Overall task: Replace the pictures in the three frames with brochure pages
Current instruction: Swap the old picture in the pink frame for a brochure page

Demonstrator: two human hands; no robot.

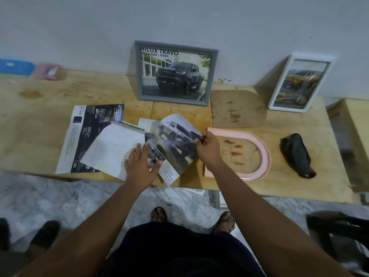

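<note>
A grey frame (175, 73) with a pickup-truck brochure page leans on the wall at the back centre. A white frame (299, 84) with a yellow-toned car page leans at the back right. A pink arched frame (263, 154) lies flat and empty on the table, showing bare wood inside. My right hand (207, 148) pinches the upper right edge of a truck brochure page (175, 144) and lifts it. My left hand (139, 166) presses flat on the brochure's lower left part. More brochure sheets (89, 132) and a white sheet (111, 148) lie to the left.
A black pouch (297, 154) lies at the table's right. Blue (16, 66) and pink (50, 71) containers stand at the far left by the wall. The wooden table's (40, 116) front edge runs just below my hands. A dark chair (339, 232) is at lower right.
</note>
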